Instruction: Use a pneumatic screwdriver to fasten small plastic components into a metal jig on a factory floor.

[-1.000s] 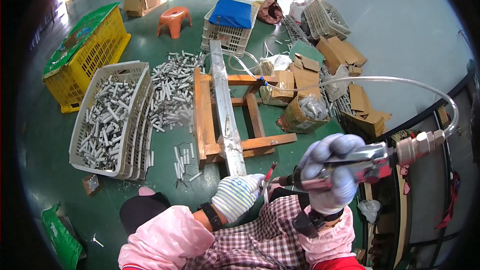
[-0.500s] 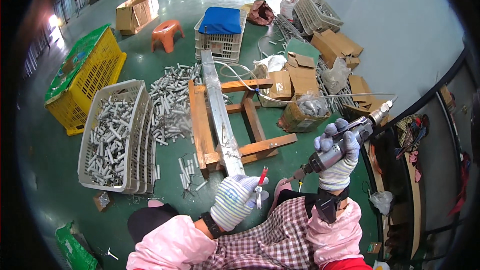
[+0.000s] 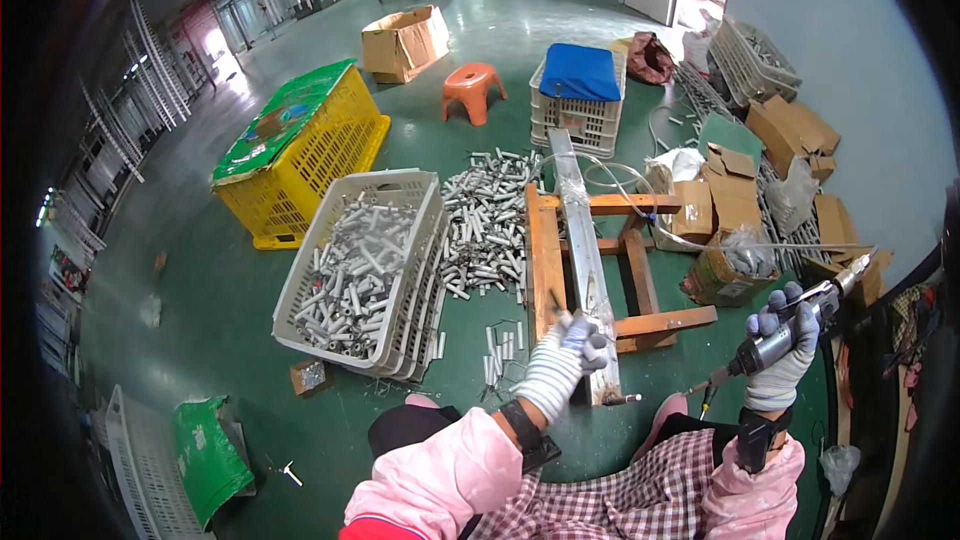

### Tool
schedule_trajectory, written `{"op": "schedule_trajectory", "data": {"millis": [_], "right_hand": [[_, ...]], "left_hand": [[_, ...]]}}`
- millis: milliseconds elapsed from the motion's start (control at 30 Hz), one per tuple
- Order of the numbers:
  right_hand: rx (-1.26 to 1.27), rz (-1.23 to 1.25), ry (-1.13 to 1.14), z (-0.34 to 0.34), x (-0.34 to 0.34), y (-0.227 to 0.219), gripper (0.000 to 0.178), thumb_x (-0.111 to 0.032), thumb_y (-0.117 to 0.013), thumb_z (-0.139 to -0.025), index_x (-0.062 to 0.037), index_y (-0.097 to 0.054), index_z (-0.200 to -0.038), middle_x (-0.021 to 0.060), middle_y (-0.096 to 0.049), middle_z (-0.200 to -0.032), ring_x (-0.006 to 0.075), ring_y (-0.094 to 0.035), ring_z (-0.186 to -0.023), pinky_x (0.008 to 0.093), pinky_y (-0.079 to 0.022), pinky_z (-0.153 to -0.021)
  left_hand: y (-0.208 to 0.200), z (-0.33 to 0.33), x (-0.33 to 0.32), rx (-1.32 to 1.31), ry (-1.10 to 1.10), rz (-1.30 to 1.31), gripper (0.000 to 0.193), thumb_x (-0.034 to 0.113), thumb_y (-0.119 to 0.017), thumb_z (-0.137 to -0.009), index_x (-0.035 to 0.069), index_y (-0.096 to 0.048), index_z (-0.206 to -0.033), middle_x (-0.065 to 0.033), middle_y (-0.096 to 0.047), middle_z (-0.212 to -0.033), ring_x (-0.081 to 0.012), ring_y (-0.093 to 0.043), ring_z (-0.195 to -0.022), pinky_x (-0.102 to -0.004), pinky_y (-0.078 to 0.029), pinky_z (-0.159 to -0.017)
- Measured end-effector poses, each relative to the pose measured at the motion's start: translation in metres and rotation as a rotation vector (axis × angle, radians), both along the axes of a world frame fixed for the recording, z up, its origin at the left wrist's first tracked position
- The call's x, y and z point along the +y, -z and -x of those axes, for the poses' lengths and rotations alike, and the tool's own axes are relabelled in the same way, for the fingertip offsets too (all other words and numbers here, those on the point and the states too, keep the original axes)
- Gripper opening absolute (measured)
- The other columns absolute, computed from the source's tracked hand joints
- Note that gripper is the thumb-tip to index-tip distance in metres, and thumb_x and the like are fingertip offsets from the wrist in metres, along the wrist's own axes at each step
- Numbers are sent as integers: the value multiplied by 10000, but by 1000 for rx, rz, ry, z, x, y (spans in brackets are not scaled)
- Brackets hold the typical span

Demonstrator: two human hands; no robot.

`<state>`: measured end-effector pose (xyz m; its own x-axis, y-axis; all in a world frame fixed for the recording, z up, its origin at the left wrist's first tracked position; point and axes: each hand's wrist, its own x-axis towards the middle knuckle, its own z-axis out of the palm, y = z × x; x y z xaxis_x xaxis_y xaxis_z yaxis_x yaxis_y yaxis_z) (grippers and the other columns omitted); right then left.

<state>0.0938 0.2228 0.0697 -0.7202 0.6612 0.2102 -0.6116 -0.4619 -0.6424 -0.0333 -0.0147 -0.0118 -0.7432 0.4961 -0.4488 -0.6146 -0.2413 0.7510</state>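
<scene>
My left hand, in a striped glove, is over the near part of a long metal bar. Its fingers are curled together, and a small dark tip shows beside them; what they grip is not clear. The bar rests across a wooden frame. At the bar's near end sits a small pale cylinder with a dark end. My right hand, gloved too, is wrapped around a pneumatic driver. The tool's bit points down and left, and an air hose joins its upper end.
Left of the frame stands a grey crate full of short metal tubes, with a loose heap of tubes beside it. Further left is a yellow crate. An orange stool, a blue-topped crate and cardboard boxes stand beyond.
The view has swung left. My left hand has moved forward over the bar, and the red-tipped piece it held no longer shows there. The right hand still holds the driver.
</scene>
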Motion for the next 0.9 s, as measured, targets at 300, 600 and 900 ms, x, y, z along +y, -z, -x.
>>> {"op": "schedule_trajectory", "data": {"millis": [300, 600, 900], "right_hand": [[-4, 50, -32, 10, -16, -8, 301, -249, -595, -873, -59, -550, -1101, 92, -626, -930, 144, -589, -600, 314, -498, -579], [-47, 71, -46, 8, -21, -6, 303, -257, -594, -872, -59, -555, -1098, 91, -638, -934, 140, -587, -598, 313, -504, -585], [-100, 75, -5, 17, -12, -4, 359, -287, -587, -868, -31, -551, -1117, 103, -628, -927, 148, -560, -596, 330, -481, -596]], "left_hand": [[-9, 131, -101, 320, -605, -219, 378, 377, -559, -905, 29, -520, -1046, -107, -618, -899, -248, -630, -789, -359, -565, -725], [151, 72, -72, 403, 50, 606, 407, 381, -582, -877, 33, -587, -1087, -138, -652, -961, -226, -640, -826, -324, -511, -706], [273, 35, -110, 310, 922, 1487, 519, 418, -549, -856, 67, -541, -1238, -193, -543, -1243, -320, -512, -1173, -400, -413, -973]]}}
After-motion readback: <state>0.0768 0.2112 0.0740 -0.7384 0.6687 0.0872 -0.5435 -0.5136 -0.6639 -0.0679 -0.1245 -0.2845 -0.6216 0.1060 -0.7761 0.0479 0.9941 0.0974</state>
